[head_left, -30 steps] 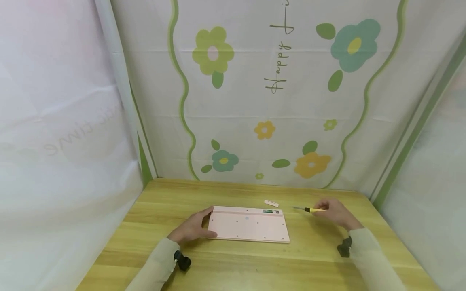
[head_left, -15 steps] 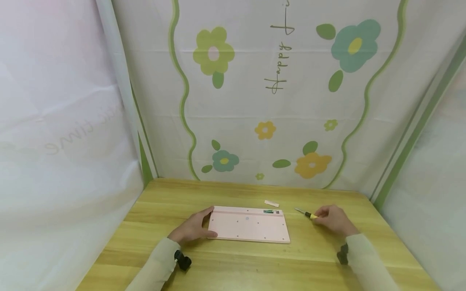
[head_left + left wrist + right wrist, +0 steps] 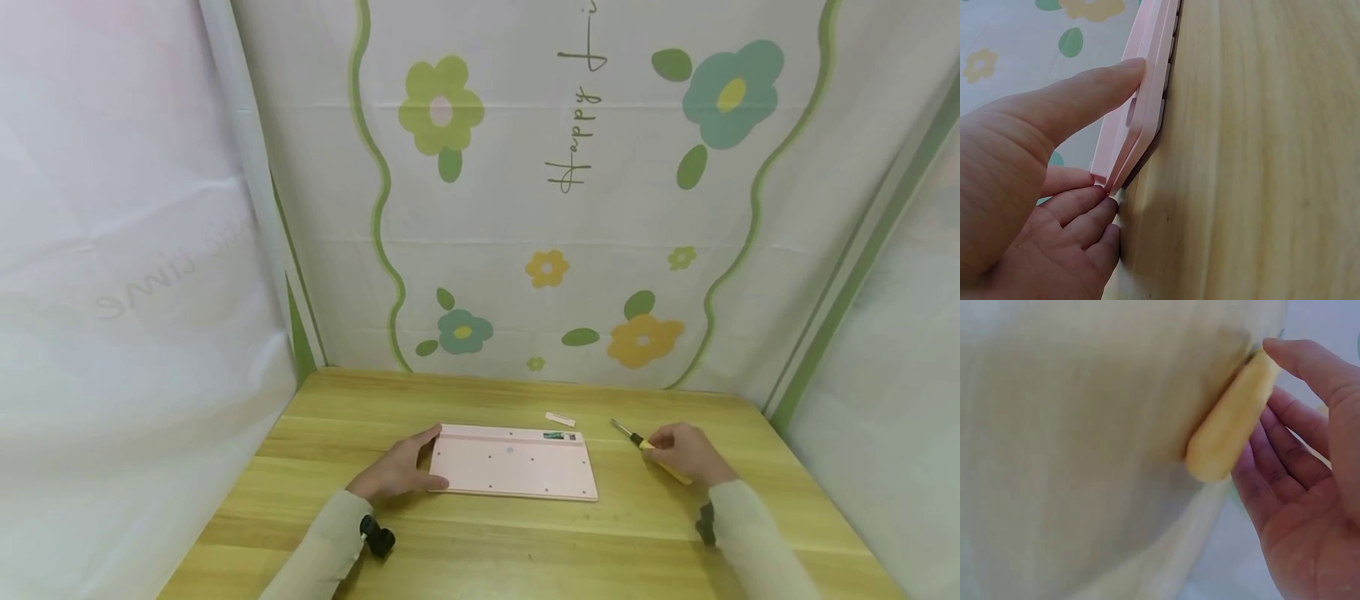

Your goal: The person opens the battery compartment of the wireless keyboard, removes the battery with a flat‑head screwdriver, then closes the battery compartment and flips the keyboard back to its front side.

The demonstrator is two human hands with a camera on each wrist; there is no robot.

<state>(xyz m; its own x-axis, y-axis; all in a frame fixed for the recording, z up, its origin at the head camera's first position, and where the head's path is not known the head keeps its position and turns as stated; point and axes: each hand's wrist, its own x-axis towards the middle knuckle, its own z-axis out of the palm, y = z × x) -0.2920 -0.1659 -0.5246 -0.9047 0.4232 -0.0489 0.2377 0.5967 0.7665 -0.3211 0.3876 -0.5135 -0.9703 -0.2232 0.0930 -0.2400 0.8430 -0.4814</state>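
Note:
A pink keyboard (image 3: 517,467) lies face down on the wooden table, its keys showing underneath in the left wrist view. In its back, at the far right, an uncovered battery slot holds a green battery (image 3: 553,436). My left hand (image 3: 397,469) holds the keyboard's left end, thumb at the near corner and fingertips at the far corner. To the right of the keyboard, my right hand (image 3: 688,452) pinches a screwdriver (image 3: 1229,422) by its yellow handle near the black collar. The metal tip points to the far left, and the handle is at or just above the table.
Behind the keyboard's far right corner lies a small pink battery cover (image 3: 560,419). White curtains with printed flowers (image 3: 546,268) stand at the back and on both sides of the table (image 3: 480,550). A black wrist camera (image 3: 377,537) sits on the left sleeve.
The screwdriver has swung from nearly level to slanting, its tip now farther back and its handle toward me. It is lower, near the table. My left hand and the keyboard have stayed still.

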